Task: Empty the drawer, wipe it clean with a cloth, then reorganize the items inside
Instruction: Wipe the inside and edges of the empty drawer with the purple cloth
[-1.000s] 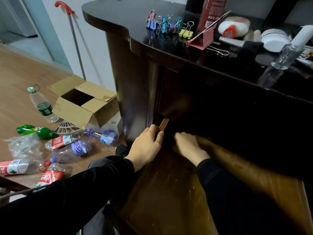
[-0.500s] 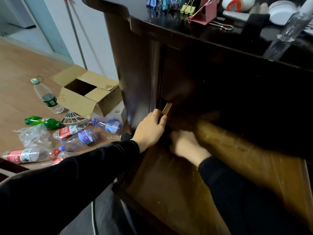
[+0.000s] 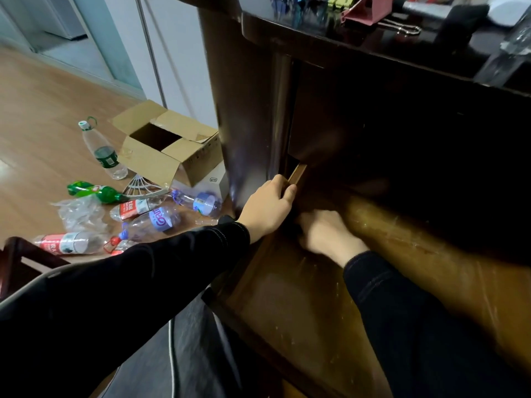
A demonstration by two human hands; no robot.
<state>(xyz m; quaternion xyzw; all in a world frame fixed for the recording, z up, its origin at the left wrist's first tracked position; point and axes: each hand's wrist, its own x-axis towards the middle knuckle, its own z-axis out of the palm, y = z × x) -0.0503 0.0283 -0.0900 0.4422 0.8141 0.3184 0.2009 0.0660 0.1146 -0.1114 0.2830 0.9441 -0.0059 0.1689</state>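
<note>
The wooden drawer (image 3: 301,297) is pulled out of the dark desk (image 3: 258,96), and the part of its scratched brown bottom that shows is bare. My left hand (image 3: 267,205) grips the top edge of the drawer's left side wall (image 3: 297,172), close to the desk front. My right hand (image 3: 327,234) is down inside the drawer at its back left corner, blurred, fingers pointing left. A dark patch lies under its fingertips; I cannot make out whether it is a cloth. Both arms are in black sleeves.
Binder clips (image 3: 339,0), a large pink clip (image 3: 359,12) and other small items lie on the desk top above the drawer. An open cardboard box (image 3: 163,147) and several plastic bottles (image 3: 161,219) lie on the wood floor to the left. A chair edge (image 3: 17,259) shows at lower left.
My view has tilted down and come closer. My right hand has shifted a little nearer the drawer's left wall inside the back corner. My left hand keeps its hold on the side wall.
</note>
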